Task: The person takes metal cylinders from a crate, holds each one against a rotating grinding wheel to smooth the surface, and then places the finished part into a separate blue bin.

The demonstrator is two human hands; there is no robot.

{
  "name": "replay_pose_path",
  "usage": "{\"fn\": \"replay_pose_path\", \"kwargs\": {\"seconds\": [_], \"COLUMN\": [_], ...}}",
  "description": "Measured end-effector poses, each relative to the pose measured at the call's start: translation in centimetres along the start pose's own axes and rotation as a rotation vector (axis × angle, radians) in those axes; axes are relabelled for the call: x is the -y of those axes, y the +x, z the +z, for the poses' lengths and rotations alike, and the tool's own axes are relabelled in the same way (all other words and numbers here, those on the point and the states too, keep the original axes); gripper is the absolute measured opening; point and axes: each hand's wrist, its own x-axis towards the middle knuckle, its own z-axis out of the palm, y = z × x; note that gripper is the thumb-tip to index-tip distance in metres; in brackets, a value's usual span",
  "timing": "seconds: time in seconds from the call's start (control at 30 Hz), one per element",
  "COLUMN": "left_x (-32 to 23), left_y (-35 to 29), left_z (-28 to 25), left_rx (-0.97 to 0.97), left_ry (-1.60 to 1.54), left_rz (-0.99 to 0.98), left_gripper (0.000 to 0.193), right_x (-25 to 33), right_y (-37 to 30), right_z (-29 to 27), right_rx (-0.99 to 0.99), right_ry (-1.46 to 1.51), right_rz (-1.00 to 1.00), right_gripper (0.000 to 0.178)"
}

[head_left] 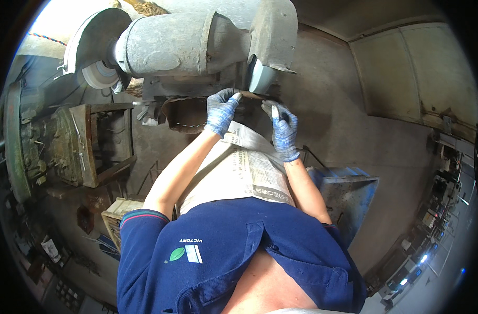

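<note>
A grey bench grinder (pixel 165 44) stands in front of me, and its right grinding wheel (pixel 261 78) shows below a metal guard. Just under that wheel is a thin brownish bar (pixel 253 96), its exact kind too small to tell. My left hand (pixel 221 111), in a blue-grey work glove, pinches the bar's left end. At the other end my right hand (pixel 284 128), gloved alike, has its thumb and fingers closed on the bar. Whether the bar touches the wheel I cannot tell.
A rusty open box (pixel 189 114) hangs below the grinder. Printed paper (pixel 254 167) covers my lap. The grinder's left wheel (pixel 100 75) sits beside old green machinery (pixel 55 141). A blue-edged metal bin (pixel 349 193) stands by my right arm; a pale cabinet (pixel 411 73) is at far right.
</note>
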Motion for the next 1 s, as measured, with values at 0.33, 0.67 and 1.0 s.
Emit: {"fn": "replay_pose_path", "kwargs": {"seconds": [0.33, 0.67, 1.0], "left_x": [0.8, -2.3, -6.4], "left_y": [1.1, -0.6, -6.5], "left_z": [0.1, -2.7, -3.2], "left_rx": [-0.012, -0.022, 0.254], "left_ry": [0.032, 0.022, -0.244], "left_rz": [-0.056, 0.056, 0.019], "left_gripper": [0.009, 0.01, 0.021], "right_x": [1.1, 0.9, 7.9], "right_y": [0.3, -0.1, -5.1], "right_z": [-0.1, 3.3, 1.1], "right_rx": [-0.007, 0.1, 0.22], "right_ry": [0.156, 0.331, -0.412], "right_rz": [0.081, 0.041, -0.716], "right_gripper": [0.022, 0.025, 0.046]}}
